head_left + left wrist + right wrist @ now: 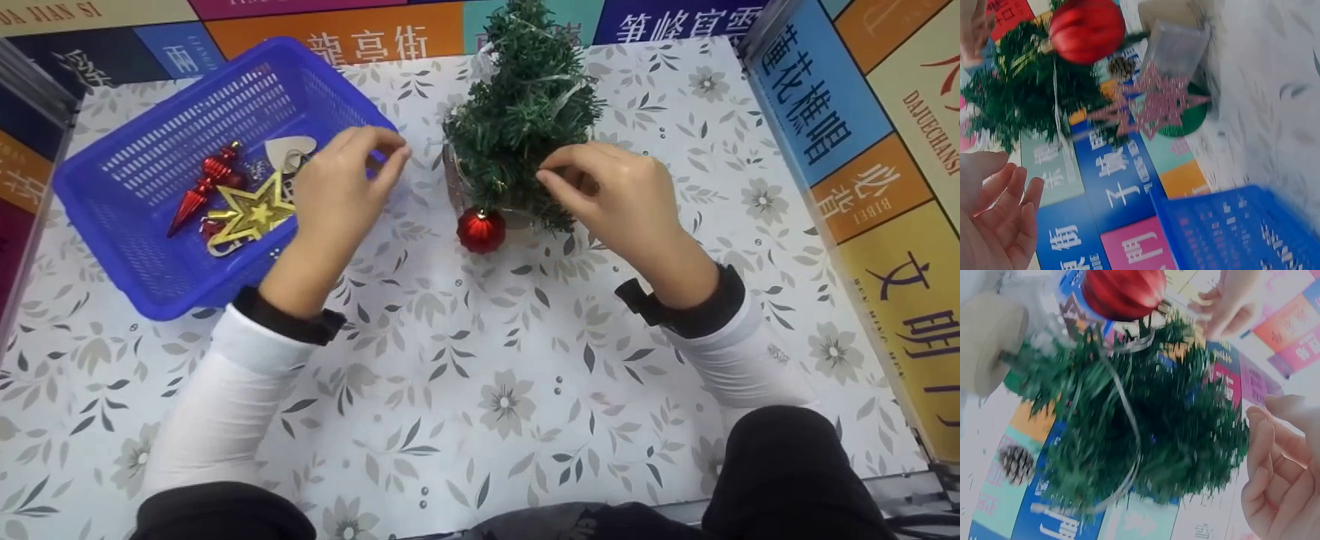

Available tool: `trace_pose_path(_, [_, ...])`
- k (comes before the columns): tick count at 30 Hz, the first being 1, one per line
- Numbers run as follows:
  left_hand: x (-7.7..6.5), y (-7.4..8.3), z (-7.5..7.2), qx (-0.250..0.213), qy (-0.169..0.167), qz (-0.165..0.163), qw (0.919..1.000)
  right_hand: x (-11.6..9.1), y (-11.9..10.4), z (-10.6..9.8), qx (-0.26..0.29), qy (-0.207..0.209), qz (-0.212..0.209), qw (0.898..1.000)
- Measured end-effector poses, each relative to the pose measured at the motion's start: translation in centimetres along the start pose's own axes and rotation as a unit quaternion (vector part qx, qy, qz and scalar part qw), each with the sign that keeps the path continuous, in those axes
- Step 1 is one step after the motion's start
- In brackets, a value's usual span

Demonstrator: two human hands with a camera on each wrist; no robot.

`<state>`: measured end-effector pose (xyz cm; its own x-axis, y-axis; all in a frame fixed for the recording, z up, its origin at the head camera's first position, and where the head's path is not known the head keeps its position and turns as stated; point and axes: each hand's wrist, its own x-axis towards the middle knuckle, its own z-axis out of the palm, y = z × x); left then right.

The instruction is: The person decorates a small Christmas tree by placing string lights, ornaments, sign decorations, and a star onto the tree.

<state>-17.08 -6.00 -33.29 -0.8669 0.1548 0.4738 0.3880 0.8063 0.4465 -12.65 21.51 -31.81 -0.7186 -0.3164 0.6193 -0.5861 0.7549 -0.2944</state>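
A small green Christmas tree [525, 112] stands at the back of the table, a white cord showing among its branches. From its front hangs a shiny red ball ornament [481, 230]. My right hand [626, 195] is at the tree's right side, its thumb and forefinger close together and overlapping the outer branches. In the right wrist view its fingers bend loosely around nothing. My left hand [337, 191] hovers by the right rim of a blue basket [184, 300], thumb and forefinger apart with nothing between them. A pink glittery star [1151, 107] and a pine cone [1121, 67] show on the tree.
In the basket lie a red spindle-shaped ornament [202, 187], a gold star [259, 214] and a white heart [290, 152]. Printed panels [885, 150] wall the table at the back and sides. A floral cloth [502, 405] covers the tabletop.
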Motion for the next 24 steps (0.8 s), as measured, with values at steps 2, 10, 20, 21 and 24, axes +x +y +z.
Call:
trace_pose_path(2, [0.7, -0.8, -1.0, 0.016, -0.018, -0.042, 0.9988, -0.4, 0.6, -0.6, 0.011, 0.014, 0.015, 1.0])
trace_pose_path(10, [3.5, -5.5, -3.9, 0.046, -0.15, -0.217, 0.9634, -2.7, 4.1, -2.9, 0.015, 0.034, 0.113, 0.993])
trace_pose_path(20, [5.8, -10.6, -5.0, 0.045, -0.279, -0.292, 0.9137, -4.4, 7.8, -3.5, -0.018, -0.104, 0.304, 0.947])
trace_pose_path(21, [6.0, -10.8, -5.0, 0.049, -0.293, -0.291, 0.9093, -4.6, 8.1, -3.3, -0.017, -0.126, 0.311, 0.942])
trace_pose_path(24, [6.8, -11.4, -4.9, 0.083, -0.331, -0.274, 0.8993, -5.0, 8.8, -2.6, -0.014, -0.178, 0.314, 0.932])
